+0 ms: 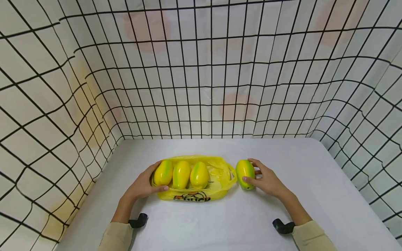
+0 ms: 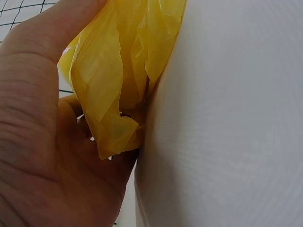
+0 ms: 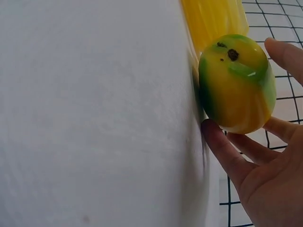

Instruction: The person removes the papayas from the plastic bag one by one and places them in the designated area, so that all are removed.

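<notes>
Three yellow-green mangoes point(image 1: 181, 174) lie side by side in the mouth of a yellow plastic bag point(image 1: 216, 190), which lies flat with dark print on its front. My left hand point(image 1: 145, 181) holds the bag's left end, thumb along the front edge and fingers behind. In the left wrist view, bunched bag film point(image 2: 102, 90) sits between thumb and fingers. On the right, another mango point(image 1: 245, 173) rests on the table just past the bag's handle loop. My right hand point(image 1: 266, 178) grips it from its right side, with fingers point(image 3: 227, 149) beneath it in the right wrist view.
A white-covered table point(image 1: 201, 226) lies under everything. Black wire grid point(image 1: 198, 87) stands along the back and both sides, with white sheeting behind it. A black strap end point(image 1: 138, 220) sticks out at the left wrist, another point(image 1: 282, 226) at the right.
</notes>
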